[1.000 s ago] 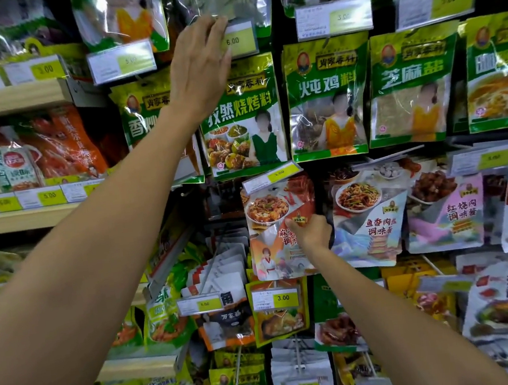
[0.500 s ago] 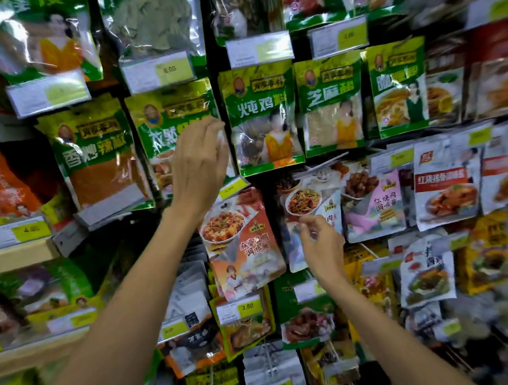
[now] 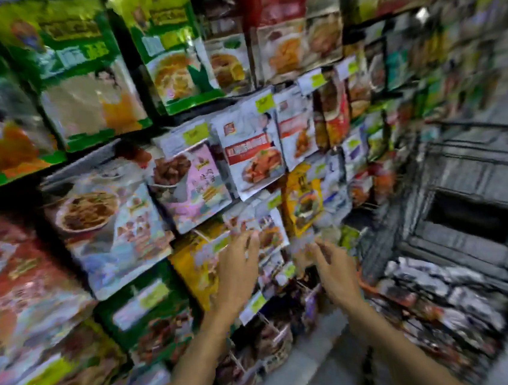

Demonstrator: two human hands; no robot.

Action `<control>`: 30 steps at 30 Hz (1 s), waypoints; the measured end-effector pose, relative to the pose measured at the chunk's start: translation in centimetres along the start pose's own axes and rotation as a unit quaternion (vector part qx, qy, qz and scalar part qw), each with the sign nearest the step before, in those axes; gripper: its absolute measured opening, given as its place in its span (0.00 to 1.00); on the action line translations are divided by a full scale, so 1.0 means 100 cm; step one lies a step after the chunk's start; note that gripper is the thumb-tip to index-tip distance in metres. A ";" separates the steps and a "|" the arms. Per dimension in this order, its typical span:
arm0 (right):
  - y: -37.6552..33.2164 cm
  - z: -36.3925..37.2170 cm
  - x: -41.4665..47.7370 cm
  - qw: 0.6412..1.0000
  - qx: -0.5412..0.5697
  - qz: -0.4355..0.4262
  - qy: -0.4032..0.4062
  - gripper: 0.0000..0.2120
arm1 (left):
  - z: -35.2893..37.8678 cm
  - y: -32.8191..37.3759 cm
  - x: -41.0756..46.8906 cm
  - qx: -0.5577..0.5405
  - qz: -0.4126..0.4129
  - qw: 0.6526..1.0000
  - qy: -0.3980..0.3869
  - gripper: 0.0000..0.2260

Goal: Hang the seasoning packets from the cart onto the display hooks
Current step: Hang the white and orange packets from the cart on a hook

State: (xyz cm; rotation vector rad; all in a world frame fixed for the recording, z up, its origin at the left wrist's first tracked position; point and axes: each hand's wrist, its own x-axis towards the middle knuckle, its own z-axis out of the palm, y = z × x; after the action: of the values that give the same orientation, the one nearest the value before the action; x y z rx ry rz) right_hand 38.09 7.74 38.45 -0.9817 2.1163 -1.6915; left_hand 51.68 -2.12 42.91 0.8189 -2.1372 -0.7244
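The head view is blurred by motion. My left hand (image 3: 239,269) hangs in front of the lower hanging packets with fingers relaxed and holds nothing. My right hand (image 3: 332,265) is beside it, fingers loosely spread, also with nothing in it. At the right stands a black wire cart (image 3: 471,188) with several seasoning packets (image 3: 438,286) lying in its basket. Rows of seasoning packets hang on the display hooks (image 3: 251,148) across the left and middle.
Large green packets (image 3: 89,71) hang along the top row and yellow price tags (image 3: 263,103) stick out on the hook ends. Grey floor (image 3: 321,367) shows below my hands, between the display and the cart.
The view has swung right and down, bringing the cart into sight. Both hands have dropped from the upper packets to the lower rows and let go of them.
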 end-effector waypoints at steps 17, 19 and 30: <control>0.253 -0.193 0.027 0.943 -0.121 0.276 0.145 0.09 | 0.346 -0.015 0.020 -0.072 -0.131 0.934 -0.325 0.08; 0.280 -0.198 0.037 0.926 -0.120 0.320 0.163 0.08 | 0.372 -0.023 0.035 -0.060 -0.130 0.926 -0.350 0.08; 0.441 -0.213 0.115 0.831 -0.152 0.478 0.239 0.10 | 0.574 -0.092 0.102 0.014 -0.168 0.861 -0.480 0.16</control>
State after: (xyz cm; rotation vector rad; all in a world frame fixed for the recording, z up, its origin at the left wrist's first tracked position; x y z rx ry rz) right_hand 2.13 20.67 5.71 0.5329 2.5325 -1.1190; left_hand 4.46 -1.86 7.49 0.9758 -2.8961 -1.5338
